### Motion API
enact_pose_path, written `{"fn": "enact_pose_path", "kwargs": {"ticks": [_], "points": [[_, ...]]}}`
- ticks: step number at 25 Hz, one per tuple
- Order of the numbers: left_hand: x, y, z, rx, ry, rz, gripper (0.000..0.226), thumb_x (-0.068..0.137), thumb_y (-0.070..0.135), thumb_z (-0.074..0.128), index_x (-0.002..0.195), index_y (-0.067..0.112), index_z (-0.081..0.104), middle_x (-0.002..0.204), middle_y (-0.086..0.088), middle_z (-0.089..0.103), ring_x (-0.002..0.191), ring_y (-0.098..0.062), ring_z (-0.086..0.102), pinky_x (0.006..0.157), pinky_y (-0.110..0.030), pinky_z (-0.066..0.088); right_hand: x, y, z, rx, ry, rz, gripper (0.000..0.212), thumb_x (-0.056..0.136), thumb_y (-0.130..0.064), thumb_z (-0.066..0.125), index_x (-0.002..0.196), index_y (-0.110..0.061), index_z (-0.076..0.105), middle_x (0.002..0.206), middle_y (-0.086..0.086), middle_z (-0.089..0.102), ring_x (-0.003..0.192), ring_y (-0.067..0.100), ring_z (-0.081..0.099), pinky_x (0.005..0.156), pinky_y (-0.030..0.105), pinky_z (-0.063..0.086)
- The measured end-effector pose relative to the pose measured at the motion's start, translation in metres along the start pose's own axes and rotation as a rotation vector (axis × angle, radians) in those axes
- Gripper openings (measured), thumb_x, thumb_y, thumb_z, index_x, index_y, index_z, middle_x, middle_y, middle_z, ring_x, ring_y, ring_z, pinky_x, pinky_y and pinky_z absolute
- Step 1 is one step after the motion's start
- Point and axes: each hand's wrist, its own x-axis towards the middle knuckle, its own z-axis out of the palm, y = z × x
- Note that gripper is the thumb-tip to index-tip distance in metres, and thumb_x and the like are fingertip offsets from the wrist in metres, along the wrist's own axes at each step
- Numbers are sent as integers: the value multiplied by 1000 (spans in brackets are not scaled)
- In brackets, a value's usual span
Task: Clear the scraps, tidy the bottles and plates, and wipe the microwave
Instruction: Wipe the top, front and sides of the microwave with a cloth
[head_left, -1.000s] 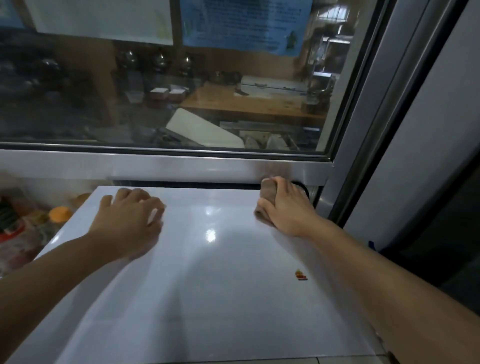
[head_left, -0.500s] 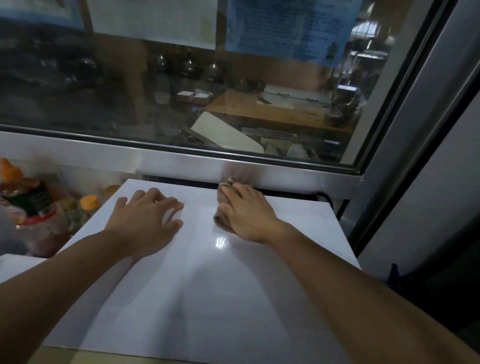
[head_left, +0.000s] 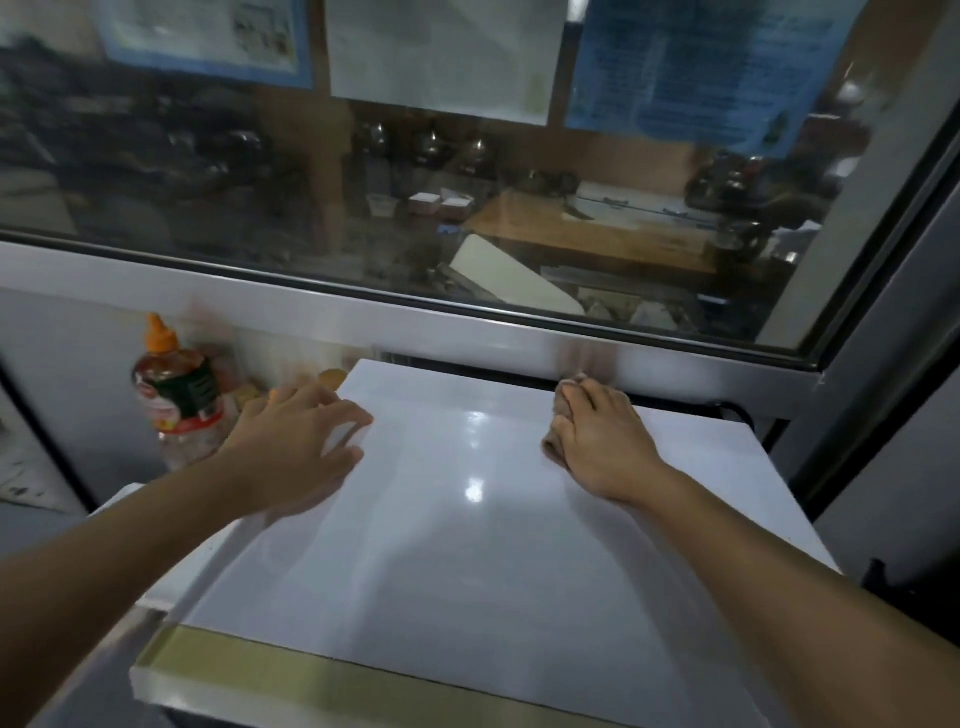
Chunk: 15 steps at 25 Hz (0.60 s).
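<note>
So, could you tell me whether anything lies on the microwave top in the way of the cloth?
Nothing visible does. The right hand presses the cloth near the back edge; the microwave top ahead is bare, apart from the left hand resting on it.

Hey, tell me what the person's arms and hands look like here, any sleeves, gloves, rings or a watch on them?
Both forearms are bare as far as the picture shows: no sleeve edge is in view. The left hand and the right hand wear no gloves, and no watch or bracelet shows on either wrist. No ring is visible, though the left fingers are motion-blurred, so a thin one could be missed.
</note>
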Motion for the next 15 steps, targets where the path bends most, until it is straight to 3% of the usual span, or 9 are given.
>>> {"fn": "enact_pose_path", "kwargs": {"ticks": [8,11,15], "points": [[2,-16,0,-117,61,142,44,87,50,49,130,39,46,129,4,37,120,-18,37,98,-36,36,82,-155,21,135,-48,-121,52,95,-35,36,141,-12,31,149,11,29,138,28,25,116,41,19],[0,-22,-6,-204,-11,193,47,88,45,53,133,34,45,136,6,38,126,-15,35,104,-37,35,72,-126,14,195,-83,-179,49,100,-30,29,146,-14,27,152,7,26,142,20,18,117,32,17],[-21,-34,-2,-380,26,225,48,86,38,60,129,20,47,134,5,42,119,-11,42,102,-28,38,37,-63,6,202,-42,7,44,100,-23,35,142,-14,35,146,6,34,138,19,26,113,33,23]]}}
